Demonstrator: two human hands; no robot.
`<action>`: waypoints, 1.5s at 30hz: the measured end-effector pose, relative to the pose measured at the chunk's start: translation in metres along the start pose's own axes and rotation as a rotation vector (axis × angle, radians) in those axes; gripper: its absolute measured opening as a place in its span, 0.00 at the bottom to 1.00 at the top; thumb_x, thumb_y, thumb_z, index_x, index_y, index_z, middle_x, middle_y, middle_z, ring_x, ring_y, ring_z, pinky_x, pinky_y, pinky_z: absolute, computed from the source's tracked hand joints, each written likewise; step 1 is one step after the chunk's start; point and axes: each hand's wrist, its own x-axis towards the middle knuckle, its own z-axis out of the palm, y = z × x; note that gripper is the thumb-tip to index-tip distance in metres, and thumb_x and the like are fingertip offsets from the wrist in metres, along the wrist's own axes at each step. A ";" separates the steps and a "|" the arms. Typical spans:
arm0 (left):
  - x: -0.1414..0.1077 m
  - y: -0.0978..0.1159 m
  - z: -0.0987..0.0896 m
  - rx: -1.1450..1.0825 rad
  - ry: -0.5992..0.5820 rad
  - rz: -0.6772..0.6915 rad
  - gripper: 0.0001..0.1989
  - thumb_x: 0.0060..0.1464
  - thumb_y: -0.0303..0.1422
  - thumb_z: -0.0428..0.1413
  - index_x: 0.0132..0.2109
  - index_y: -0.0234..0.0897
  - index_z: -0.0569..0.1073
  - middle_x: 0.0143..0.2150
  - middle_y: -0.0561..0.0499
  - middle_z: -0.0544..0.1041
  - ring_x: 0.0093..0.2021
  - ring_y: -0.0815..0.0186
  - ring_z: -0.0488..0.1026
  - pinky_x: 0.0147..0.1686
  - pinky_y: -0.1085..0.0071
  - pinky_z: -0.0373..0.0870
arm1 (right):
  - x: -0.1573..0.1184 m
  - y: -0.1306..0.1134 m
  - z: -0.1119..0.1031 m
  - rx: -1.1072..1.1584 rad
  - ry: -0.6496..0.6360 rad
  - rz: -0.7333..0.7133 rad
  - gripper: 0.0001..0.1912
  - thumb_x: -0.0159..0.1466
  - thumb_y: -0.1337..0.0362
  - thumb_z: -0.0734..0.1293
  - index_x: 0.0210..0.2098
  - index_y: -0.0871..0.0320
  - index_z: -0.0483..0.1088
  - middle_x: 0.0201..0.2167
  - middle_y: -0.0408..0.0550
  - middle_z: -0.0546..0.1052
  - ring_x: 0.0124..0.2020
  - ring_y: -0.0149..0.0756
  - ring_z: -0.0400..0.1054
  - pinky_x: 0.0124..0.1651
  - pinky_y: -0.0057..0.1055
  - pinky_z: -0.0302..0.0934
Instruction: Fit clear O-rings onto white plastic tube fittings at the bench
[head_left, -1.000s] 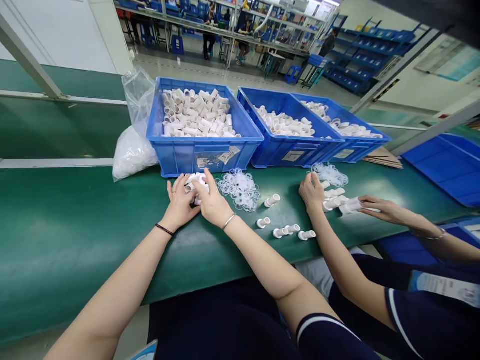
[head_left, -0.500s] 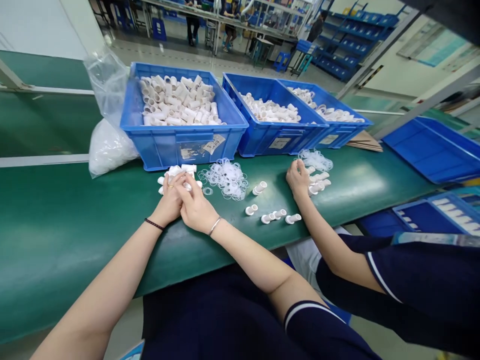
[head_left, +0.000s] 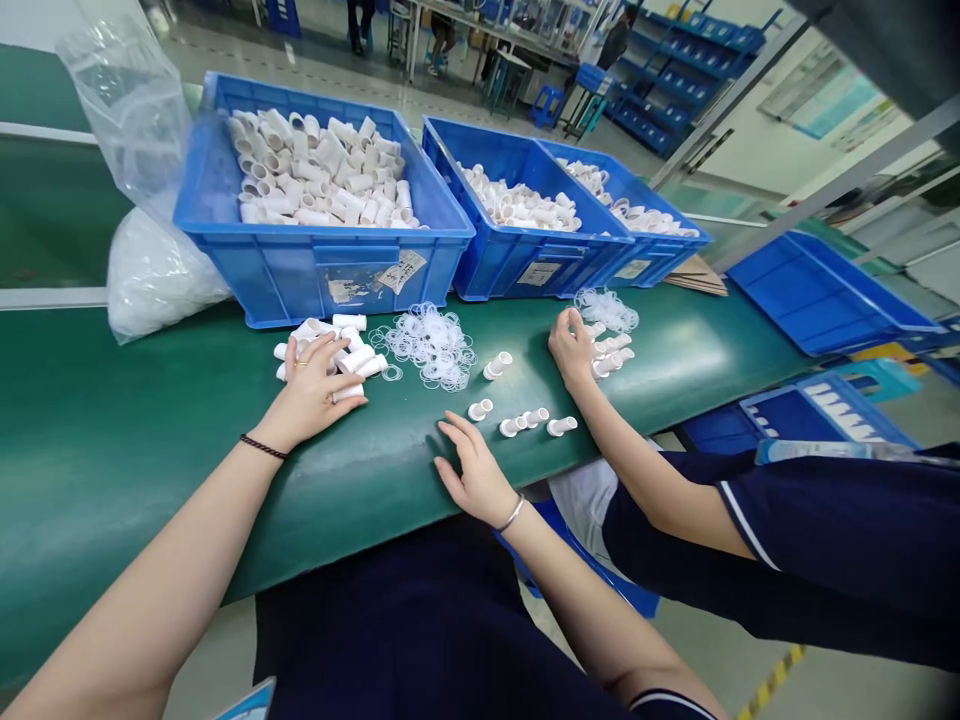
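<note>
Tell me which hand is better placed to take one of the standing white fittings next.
Right, most likely. The right hand is open beside the standing white fittings; the left hand is farther off, over the loose white tubes.

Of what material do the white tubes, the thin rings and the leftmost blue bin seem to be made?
White tubes: probably rigid plastic, smooth, with soft highlights.
Thin rings: perhaps silicone or soft plastic; they look translucent.
Blue bin: likely moulded plastic, slightly glossy, with ribbed walls.
</note>
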 end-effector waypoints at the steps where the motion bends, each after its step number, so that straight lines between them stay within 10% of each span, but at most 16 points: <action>1: -0.001 0.000 0.000 0.006 -0.009 0.007 0.11 0.52 0.42 0.57 0.38 0.42 0.79 0.62 0.43 0.62 0.65 0.46 0.52 0.63 0.41 0.31 | 0.004 0.001 0.001 -0.016 0.005 -0.017 0.25 0.65 0.69 0.59 0.61 0.60 0.54 0.59 0.60 0.60 0.62 0.43 0.54 0.62 0.45 0.56; 19: -0.009 0.023 -0.010 -0.141 -0.015 -0.058 0.13 0.53 0.42 0.56 0.43 0.44 0.77 0.62 0.44 0.62 0.67 0.49 0.48 0.62 0.41 0.34 | 0.132 0.000 0.041 -0.368 -0.177 0.191 0.11 0.66 0.63 0.59 0.43 0.57 0.70 0.42 0.54 0.66 0.32 0.35 0.65 0.29 0.29 0.58; 25: -0.007 0.020 -0.015 -0.279 0.339 -0.158 0.13 0.52 0.41 0.58 0.44 0.41 0.74 0.56 0.45 0.69 0.62 0.55 0.59 0.60 0.51 0.55 | 0.136 0.006 0.052 -0.257 -0.107 0.174 0.09 0.66 0.64 0.59 0.37 0.59 0.71 0.39 0.52 0.68 0.30 0.34 0.65 0.31 0.29 0.59; 31: -0.008 0.023 -0.007 -0.309 0.831 -0.569 0.13 0.58 0.38 0.53 0.49 0.39 0.69 0.49 0.46 0.72 0.56 0.61 0.66 0.58 0.60 0.59 | 0.132 0.017 0.053 -0.078 -0.001 0.180 0.05 0.64 0.65 0.63 0.34 0.60 0.70 0.38 0.51 0.69 0.34 0.36 0.66 0.36 0.30 0.61; 45: -0.005 0.015 0.008 -0.491 0.878 -0.634 0.14 0.59 0.41 0.51 0.50 0.40 0.66 0.56 0.46 0.67 0.61 0.63 0.62 0.60 0.63 0.56 | 0.134 0.022 0.042 0.056 0.219 0.160 0.09 0.67 0.60 0.58 0.34 0.58 0.64 0.34 0.50 0.69 0.35 0.36 0.64 0.38 0.32 0.59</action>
